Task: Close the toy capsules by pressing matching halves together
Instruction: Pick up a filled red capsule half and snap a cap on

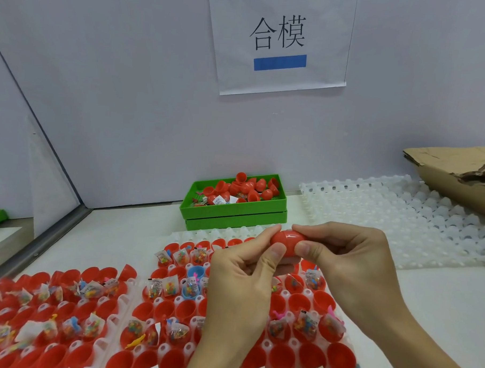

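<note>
- Two hands hold one glossy red plastic egg-shaped capsule [287,241] above the trays; seam across its middle.
- Left hand [240,281]: fingers clamped on capsule's left end, thumb on front.
- Right hand [344,255]: fingers pinch its right end.
- Below: translucent white dimpled plastic tray [180,300] w/ open red half-shells, some w/ crinkly toy packets.
- Green rectangular plastic bin [234,211] of loose red halves at counter's back.
</note>
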A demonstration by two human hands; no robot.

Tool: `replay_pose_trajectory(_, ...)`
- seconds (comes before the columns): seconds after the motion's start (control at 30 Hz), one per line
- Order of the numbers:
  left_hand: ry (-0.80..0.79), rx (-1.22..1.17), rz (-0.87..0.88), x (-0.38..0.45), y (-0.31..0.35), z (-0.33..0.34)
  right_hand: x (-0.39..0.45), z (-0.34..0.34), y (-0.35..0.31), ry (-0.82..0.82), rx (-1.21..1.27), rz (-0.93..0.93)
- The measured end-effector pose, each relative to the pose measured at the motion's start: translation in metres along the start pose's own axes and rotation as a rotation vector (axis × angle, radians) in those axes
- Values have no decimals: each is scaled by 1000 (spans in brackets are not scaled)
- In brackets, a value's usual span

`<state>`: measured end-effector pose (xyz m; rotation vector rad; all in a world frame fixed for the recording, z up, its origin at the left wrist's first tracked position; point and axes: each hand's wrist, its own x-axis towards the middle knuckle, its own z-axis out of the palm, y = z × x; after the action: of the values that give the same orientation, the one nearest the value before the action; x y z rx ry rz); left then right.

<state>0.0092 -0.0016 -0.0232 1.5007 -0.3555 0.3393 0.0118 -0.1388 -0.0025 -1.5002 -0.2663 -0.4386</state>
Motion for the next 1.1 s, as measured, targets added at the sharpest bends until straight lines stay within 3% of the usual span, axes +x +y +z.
replay_pose_trajectory(0.6, -16, 458, 182, 1, -12, -9, 1, -3, 7, -102, -87, 68)
replay_pose_trajectory(0.9, 38, 433, 147, 5, -6, -10, -4, 5, 14, -115, -158, 56)
replay_pose_trajectory(1.1, -56, 676, 353, 6, -3, -10, -5, 7, 15, -156, -24, 147)
